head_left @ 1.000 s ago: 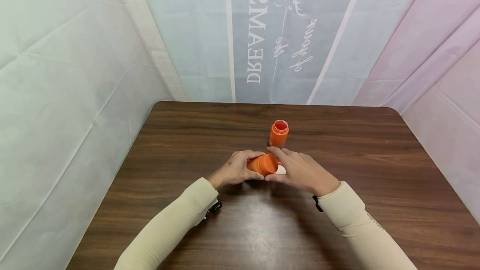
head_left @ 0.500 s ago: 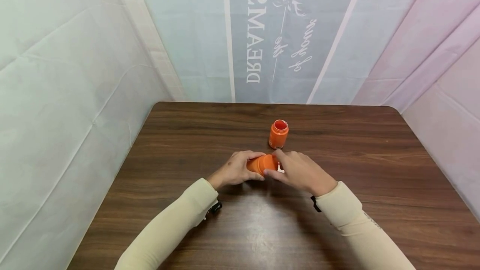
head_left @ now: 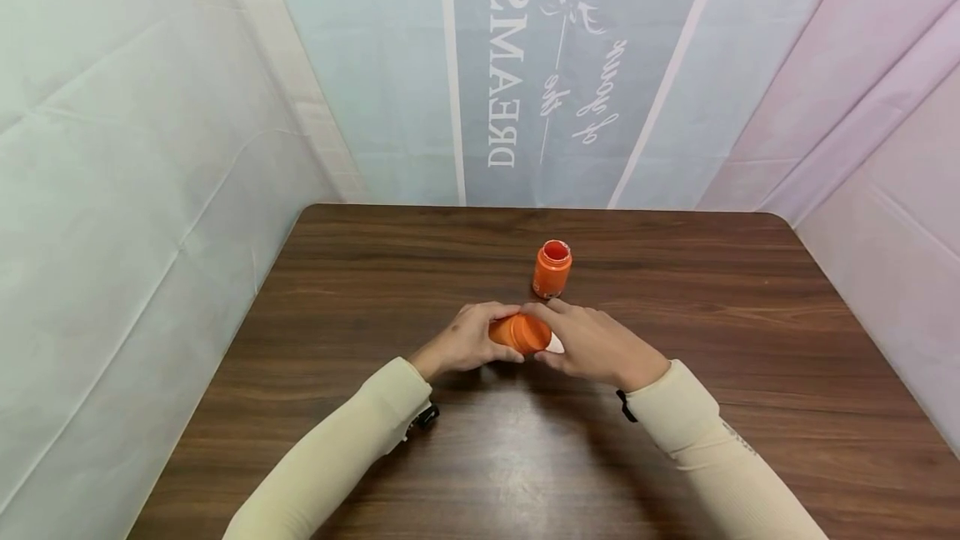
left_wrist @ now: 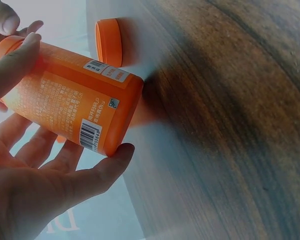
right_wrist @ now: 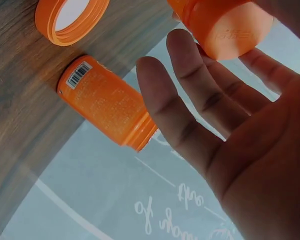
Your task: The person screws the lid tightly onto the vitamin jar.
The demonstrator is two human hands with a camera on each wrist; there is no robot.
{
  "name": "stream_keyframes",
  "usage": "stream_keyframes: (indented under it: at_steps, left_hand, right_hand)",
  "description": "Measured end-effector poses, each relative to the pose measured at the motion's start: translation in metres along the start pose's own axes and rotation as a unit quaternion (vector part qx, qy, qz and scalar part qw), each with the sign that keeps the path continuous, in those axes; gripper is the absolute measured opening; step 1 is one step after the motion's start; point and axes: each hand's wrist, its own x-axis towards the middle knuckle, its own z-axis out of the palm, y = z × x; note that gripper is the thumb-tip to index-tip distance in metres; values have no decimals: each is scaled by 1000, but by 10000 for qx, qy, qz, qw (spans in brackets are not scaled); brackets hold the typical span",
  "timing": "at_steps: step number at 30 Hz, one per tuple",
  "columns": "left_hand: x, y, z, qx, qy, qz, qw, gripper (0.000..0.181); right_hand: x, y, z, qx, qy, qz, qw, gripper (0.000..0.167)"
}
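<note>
An orange bottle (head_left: 507,330) lies tilted in my left hand (head_left: 467,340), its capped end toward the right; the left wrist view shows the fingers and thumb around its labelled body (left_wrist: 75,95). My right hand (head_left: 600,347) is at the orange cap (head_left: 531,333), thumb and a finger on its sides. In the right wrist view the other fingers of the right hand (right_wrist: 215,105) are spread beside the cap (right_wrist: 237,30). A second orange bottle (head_left: 552,270) stands uncapped just behind the hands. A loose orange lid with a white inside (right_wrist: 70,15) lies on the table, partly hidden by my right hand.
The brown wooden table (head_left: 750,315) has its far edge against a hanging cloth (head_left: 405,90) with printed lettering. Pale cloth walls stand at the left and right. Dark straps show at both wrists.
My right hand has shifted its grasp on the cap, its fingers moving over the cap's top edge. The left hand keeps hold of the bottle, and the standing bottle stays in place.
</note>
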Motion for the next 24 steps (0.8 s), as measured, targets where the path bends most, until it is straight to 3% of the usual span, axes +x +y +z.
stream_keyframes:
  at_steps: [3, 8, 13, 16, 20, 24]
  left_hand:
    - [0, -1, 1, 28, 8, 12, 10000, 66]
    - [-1, -2, 3, 13, -24, 28, 10000, 63]
    - [-1, -1, 4, -35, -57, 36, 10000, 63]
    - [-1, -2, 4, -17, -41, 3, 10000, 63]
    - [-2, -3, 5, 20, -26, -63, 10000, 65]
    - [-2, -4, 6, 55, 14, -40, 10000, 67]
  right_hand:
    - [1, 0, 3, 39, 54, -1, 10000, 53]
    - [3, -1, 10, 63, 150, 441, 9989, 36]
    - [4, -1, 14, -164, 206, 715, 9971, 46]
    - [2, 1, 12, -110, 241, 590, 9979, 49]
    - [-3, 3, 9, -24, 278, 102, 9996, 60]
    - [-5, 5, 9, -74, 342, -268, 9990, 57]
